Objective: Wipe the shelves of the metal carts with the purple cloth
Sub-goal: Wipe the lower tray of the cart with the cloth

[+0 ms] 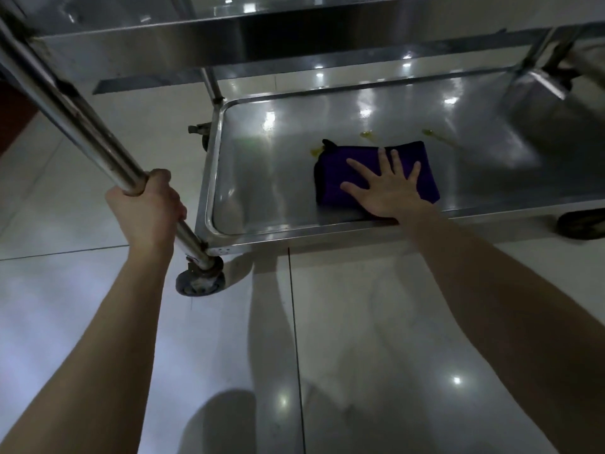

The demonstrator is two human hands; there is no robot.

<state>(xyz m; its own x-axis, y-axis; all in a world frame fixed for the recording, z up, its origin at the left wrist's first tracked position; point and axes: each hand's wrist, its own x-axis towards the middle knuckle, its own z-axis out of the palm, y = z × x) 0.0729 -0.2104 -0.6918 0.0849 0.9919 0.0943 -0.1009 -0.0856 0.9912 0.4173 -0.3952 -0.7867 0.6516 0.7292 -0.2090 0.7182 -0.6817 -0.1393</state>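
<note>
A folded purple cloth [340,172] lies on the bottom shelf [268,178] of a steel cart, near its front rim. My right hand [389,188] presses flat on the cloth with fingers spread. My left hand [149,208] grips the cart's near-left upright post [82,126], fingers curled round the tube. Small yellowish smears [366,135] sit on the shelf just beyond the cloth.
An upper shelf [229,31] overhangs the bottom one. Caster wheels stand at the front left [199,283] and far right [582,224]. The cart rests on a glossy tiled floor [393,322]. A second post [212,83] rises at the shelf's back left.
</note>
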